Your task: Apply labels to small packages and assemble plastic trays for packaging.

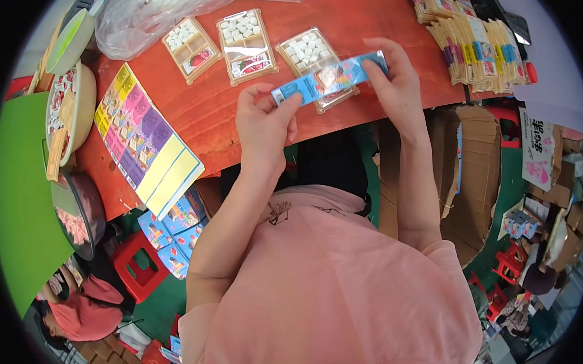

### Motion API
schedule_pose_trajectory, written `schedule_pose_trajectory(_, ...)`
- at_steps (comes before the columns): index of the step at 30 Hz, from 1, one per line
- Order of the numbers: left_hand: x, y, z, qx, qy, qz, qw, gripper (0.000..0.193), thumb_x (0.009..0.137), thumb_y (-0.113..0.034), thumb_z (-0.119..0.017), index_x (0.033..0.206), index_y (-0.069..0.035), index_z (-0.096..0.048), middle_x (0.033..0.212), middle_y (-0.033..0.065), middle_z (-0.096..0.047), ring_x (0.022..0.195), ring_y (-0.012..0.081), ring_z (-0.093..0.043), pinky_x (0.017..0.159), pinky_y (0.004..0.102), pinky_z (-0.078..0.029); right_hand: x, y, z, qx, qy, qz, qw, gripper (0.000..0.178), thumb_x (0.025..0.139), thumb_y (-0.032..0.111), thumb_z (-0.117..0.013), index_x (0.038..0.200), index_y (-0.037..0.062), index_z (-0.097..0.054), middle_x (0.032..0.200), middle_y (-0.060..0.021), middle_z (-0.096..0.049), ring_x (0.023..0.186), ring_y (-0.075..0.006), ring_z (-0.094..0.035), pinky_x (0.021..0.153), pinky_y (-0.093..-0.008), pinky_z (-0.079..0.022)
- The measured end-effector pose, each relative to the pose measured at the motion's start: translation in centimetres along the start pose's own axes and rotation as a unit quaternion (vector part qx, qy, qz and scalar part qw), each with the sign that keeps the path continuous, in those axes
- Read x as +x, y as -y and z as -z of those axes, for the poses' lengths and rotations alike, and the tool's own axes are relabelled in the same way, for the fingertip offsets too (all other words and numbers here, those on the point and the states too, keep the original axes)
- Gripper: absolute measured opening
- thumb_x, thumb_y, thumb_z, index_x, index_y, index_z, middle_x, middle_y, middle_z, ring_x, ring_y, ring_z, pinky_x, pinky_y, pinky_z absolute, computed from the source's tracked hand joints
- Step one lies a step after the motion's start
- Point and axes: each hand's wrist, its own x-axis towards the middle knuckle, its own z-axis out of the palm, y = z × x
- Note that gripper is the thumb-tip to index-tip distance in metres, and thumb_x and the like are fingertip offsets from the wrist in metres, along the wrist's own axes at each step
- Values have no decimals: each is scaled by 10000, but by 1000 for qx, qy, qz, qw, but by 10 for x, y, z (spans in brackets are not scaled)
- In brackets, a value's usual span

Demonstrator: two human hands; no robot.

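My left hand (261,121) pinches the left end of a long blue printed paper strip (329,78). The strip's right end is held between the thumb and fingers of my right hand (398,89). Stretched between both hands, it slants up to the right over a clear plastic tray (291,66) and hides part of it. White chunky pieces (308,49) fill that tray's far section. Two similar trays stand further left: a middle tray (256,43) and a left tray (182,56), each with white pieces and a small red-printed packet.
On the red table (375,12) lie printed sheets (140,143) at left and stacked bundled strips (478,50) at far right. Clear plastic film (141,26) covers the back left. A bowl of packets (83,106) stands left; an open cardboard box (476,174) is below right.
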Motion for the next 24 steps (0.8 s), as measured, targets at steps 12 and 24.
schedule_pose_trajectory(12,13,0,-7,82,-42,-30,995,391,844,16,-715,1077,-46,-408,725,59,-569,457,105,-500,373,256,-330,25,-7,-12,-36,35,0,999,144,978,93,-594,1112,62,-636,922,-21,-650,840,-87,-570,759,-263,-475)
schedule_pose_trajectory(24,4,18,12,450,-32,-226,863,265,824,-16,-714,1007,-21,-522,678,147,-609,602,268,-626,576,403,-489,-8,-24,-25,-301,66,232,923,408,789,-78,-642,1122,148,-710,899,-113,-555,814,-300,-605,711,-385,-516)
